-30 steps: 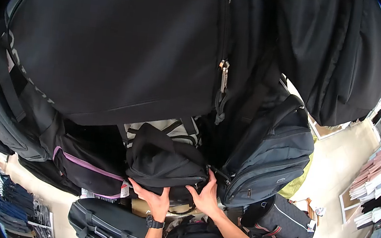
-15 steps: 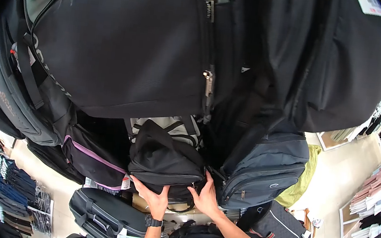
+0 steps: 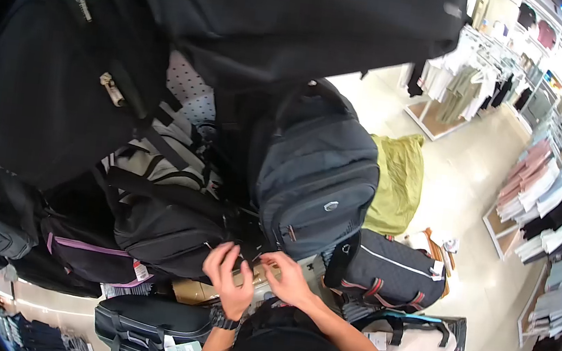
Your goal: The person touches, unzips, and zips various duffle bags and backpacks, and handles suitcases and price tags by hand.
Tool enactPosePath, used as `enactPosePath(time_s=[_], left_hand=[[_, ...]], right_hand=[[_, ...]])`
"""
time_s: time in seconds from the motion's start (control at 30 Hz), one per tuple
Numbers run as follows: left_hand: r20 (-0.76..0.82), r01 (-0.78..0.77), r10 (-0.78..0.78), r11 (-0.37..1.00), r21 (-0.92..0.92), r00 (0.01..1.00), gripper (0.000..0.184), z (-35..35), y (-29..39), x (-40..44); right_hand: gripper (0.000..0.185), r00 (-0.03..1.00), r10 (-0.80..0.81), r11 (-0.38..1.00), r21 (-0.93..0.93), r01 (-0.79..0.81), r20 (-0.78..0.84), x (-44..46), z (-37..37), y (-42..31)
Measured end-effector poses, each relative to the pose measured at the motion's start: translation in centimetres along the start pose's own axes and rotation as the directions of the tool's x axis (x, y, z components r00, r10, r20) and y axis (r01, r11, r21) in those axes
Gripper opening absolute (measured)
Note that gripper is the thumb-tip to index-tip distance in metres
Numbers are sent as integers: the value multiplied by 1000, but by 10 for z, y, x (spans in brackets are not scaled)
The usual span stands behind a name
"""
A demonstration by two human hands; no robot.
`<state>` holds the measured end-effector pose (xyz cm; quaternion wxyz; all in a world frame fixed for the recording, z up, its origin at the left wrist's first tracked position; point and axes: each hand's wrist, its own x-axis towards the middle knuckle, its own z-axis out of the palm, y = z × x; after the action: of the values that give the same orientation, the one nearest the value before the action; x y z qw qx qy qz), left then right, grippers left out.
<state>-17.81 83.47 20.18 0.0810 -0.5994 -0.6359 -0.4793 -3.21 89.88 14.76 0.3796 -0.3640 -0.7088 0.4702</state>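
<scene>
My left hand (image 3: 229, 280), with a dark watch on the wrist, is raised beside the right edge of a small black backpack (image 3: 171, 225), its fingers apart and slightly curled. Close by on the right, my right hand (image 3: 288, 280) has bent fingers near a thin dark strap; whether it pinches anything is too small to tell. Just above it hangs a dark grey-blue backpack (image 3: 323, 173) with a small badge. A black backpack with a purple zip (image 3: 88, 254) lies left of the small one.
Large black bags (image 3: 291, 24) hang overhead. Below are a black duffel (image 3: 146, 326), a dark bag with striped handles (image 3: 388, 271) and a beige bag (image 3: 414, 347). A yellow-green cloth (image 3: 394, 181) hangs at the right. Clothes racks (image 3: 458, 81) stand beyond.
The view has swung to the right. My hands have let go of the small black backpack's lower sides and come closer together at its right edge.
</scene>
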Motion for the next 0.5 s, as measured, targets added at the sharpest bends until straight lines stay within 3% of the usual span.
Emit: enactPosePath(time_s=[0.03,0.1,0.17,0.33,0.43,0.5], left_hand=[[76,50,-41,992,-118,996,47,14,1,1],[133,87,-57,970,-226,989,52,39,11,9],[156,208,-165,924,-321,974,59,60,21,15],[146,275,-241,915,-294,959,47,79,24,24],[122,306,-281,893,-329,952,35,80,23,31],[176,349,-306,880,-323,936,27,78,17,32]], right_hand=[[22,993,-65,997,-38,62,-94,-3,-8,0],[20,964,-5,1000,6,6,-265,-8,-20,0],[22,940,45,999,12,-44,-338,-8,-37,-4],[43,931,34,999,5,-35,-364,3,-52,-4],[47,942,11,998,-59,-32,-335,15,-47,-11],[40,923,-1,998,-52,-20,-384,20,-40,-13]])
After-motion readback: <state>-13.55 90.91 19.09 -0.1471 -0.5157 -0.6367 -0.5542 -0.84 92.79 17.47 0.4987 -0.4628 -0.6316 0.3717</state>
